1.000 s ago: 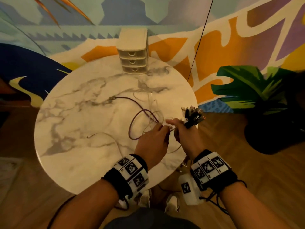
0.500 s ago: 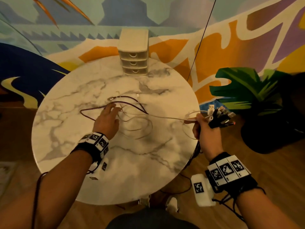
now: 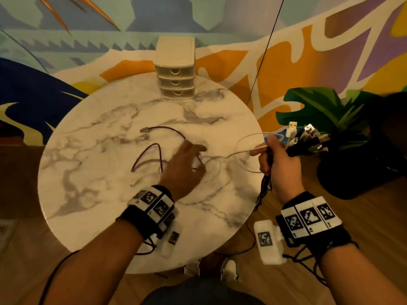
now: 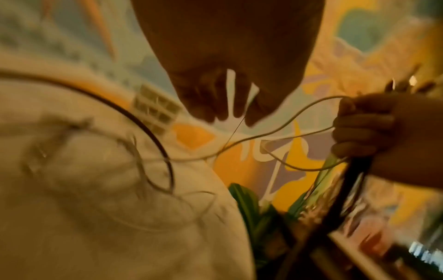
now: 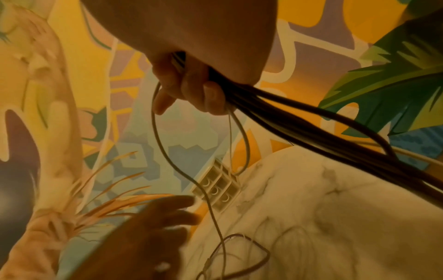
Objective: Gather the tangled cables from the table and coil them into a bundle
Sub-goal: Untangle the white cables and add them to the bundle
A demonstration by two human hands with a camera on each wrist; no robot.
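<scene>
My right hand hovers at the table's right edge, gripping a bundle of cables whose plug ends fan out to the right. The dark cable lengths hang from its fist below the table edge. A thin white cable runs in loops from that fist onto the marble table. A purple cable lies loose in curves at the table's middle. My left hand is over the loose cables, blurred, fingers extended and holding nothing.
A small cream drawer unit stands at the table's far edge. A dark pot with a green plant sits on the wooden floor to the right. A thin black wire hangs along the painted wall. Feet show under the near edge.
My left hand has moved right from the purple cable's left end to the table's middle, nearer my right hand. The right hand still grips the bundle at the right edge.
</scene>
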